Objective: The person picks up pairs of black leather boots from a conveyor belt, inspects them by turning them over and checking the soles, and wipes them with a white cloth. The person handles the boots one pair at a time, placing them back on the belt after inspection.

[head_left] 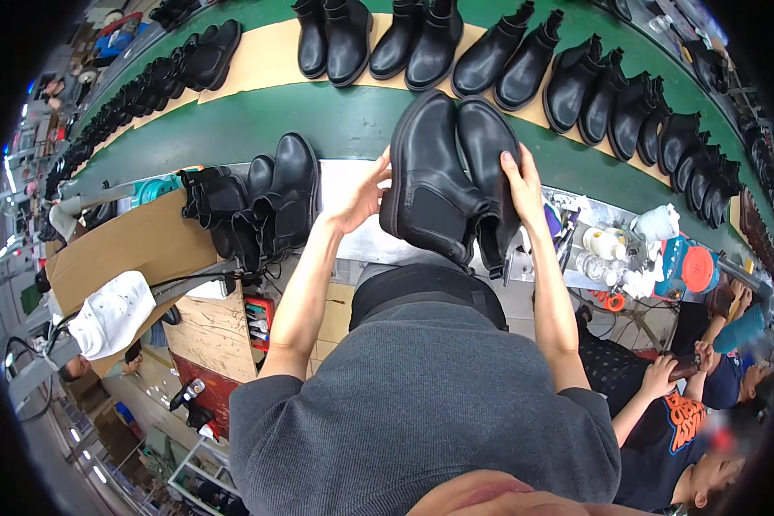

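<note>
Two black ankle boots are side by side in front of me, toes pointing away and shafts toward my body. My right hand grips the right boot, its thumb on the upper and its fingers around the outer side. Along the outer sole edge of the left boot lies my left hand, its fingertips partly hidden by the boot. Both boots have dark elastic side panels.
Pairs of black boots line the far green conveyor. More boots lie at the left beside a cardboard sheet. White bottles and an orange-lidded blue container stand at right. Co-workers sit at lower right.
</note>
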A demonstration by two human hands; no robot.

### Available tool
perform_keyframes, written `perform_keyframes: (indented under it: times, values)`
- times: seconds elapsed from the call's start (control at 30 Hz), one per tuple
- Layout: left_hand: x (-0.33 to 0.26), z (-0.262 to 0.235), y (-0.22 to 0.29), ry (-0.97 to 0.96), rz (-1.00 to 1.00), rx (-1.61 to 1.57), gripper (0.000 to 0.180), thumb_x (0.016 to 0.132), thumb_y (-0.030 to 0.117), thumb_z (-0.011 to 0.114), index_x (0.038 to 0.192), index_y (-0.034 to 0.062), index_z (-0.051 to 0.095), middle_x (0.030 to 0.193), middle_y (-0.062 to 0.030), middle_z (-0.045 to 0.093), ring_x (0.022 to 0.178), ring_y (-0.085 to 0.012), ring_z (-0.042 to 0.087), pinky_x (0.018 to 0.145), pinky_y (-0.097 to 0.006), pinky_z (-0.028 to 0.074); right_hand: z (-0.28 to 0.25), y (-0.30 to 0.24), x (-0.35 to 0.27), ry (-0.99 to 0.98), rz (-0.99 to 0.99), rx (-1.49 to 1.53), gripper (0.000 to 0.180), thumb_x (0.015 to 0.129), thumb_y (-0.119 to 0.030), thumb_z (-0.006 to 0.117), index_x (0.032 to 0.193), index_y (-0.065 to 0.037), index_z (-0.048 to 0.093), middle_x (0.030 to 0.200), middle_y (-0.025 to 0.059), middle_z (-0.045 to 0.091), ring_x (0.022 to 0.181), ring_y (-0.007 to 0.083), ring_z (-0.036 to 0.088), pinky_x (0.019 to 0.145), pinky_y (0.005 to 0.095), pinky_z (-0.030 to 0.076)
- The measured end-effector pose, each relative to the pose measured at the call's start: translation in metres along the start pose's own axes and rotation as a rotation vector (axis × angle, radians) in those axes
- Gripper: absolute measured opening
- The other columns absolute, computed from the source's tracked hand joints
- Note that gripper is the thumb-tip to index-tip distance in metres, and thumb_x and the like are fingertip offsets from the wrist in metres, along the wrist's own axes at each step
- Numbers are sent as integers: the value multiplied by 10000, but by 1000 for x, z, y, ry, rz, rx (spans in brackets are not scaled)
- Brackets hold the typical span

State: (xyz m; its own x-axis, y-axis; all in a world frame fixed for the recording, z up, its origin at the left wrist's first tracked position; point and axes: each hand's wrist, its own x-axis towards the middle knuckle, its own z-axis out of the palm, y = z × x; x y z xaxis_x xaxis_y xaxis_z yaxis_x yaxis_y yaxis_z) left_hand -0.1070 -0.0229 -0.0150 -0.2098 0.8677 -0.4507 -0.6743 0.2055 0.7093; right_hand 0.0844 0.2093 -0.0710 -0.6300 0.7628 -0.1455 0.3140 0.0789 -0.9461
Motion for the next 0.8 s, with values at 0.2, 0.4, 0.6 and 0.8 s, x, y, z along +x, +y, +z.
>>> perform_keyframes:
  times: [0.2,0.4,0.6,0.8]
  values:
    - [-13,-14,24,-130,11,140,870,836,62,634,1486,241,83,1417,-106,367,1251,-233,430,1014,-369,397,7,-20,0,-219,385,424,655,876,-472,571,1261,48,470,1157,158,583,1062,210,557,926,318,424]
    - [0,9,5,-106,158,-622,587,893,295,587,1385,106,328,1369,-127,428,1255,-311,433,1005,-560,389,37,-66,-23,-269,472,1126,436,916,-304,534,1251,-28,495,1203,85,576,1097,197,561,992,378,406]
    - [13,0,3,59,105,-917,619,853,303,648,1308,15,343,1330,-280,334,1248,-450,368,992,-620,381,66,-68,-4,-185,611,1059,415,881,-422,594,1130,-90,574,1066,62,624,1021,197,593,886,380,480]
    - [14,-7,2,106,24,-1090,542,853,308,650,1256,77,368,1259,-228,390,1227,-399,384,968,-651,390,77,-64,-4,-144,672,1042,346,816,-461,673,967,-160,592,898,10,603,799,129,581,723,297,474]
